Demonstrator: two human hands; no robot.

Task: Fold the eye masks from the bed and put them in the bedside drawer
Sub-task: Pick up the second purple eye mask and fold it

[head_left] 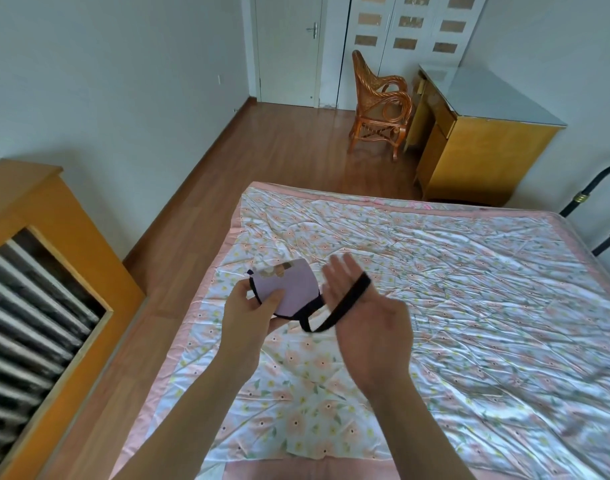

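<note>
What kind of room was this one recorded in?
Most likely a home bedroom: a bed with a floral quilt fills the foreground, a rattan armchair stands by a wooden desk, and white panelled wardrobe doors line the far wall.

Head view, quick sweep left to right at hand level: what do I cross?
Wooden slatted cabinet → floor strip → left hand → folded lilac eye mask → black strap → right hand → floral bedspread.
</note>
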